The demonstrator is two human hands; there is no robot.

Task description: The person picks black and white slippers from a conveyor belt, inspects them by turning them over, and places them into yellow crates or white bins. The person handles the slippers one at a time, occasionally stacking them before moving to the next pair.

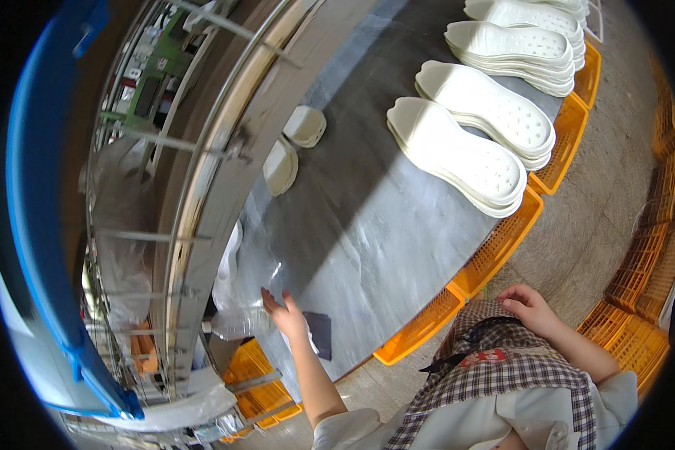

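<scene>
My left hand (285, 315) reaches over the near left end of the grey table (352, 255), fingers apart with nothing in them. A clear plastic bottle (240, 323) lies right beside it. Partly under my left wrist is a dark flat piece (320, 335) with a white edge. My right hand (527, 306) hangs loosely at the front of my checked apron (495, 382), empty, its fingers slightly bent. Farther along the table lie stacks of white shoe soles, the two nearest being one stack (457, 154) and another (487, 105) beyond it.
More sole stacks (510, 45) stand at the far right. Two small whitish pieces (304, 126) lie by the table's left side, next to a metal rack (210, 150). Orange crates (495, 247) line the right edge; others (637, 330) are piled across the floor. A blue frame (34, 247) curves at left.
</scene>
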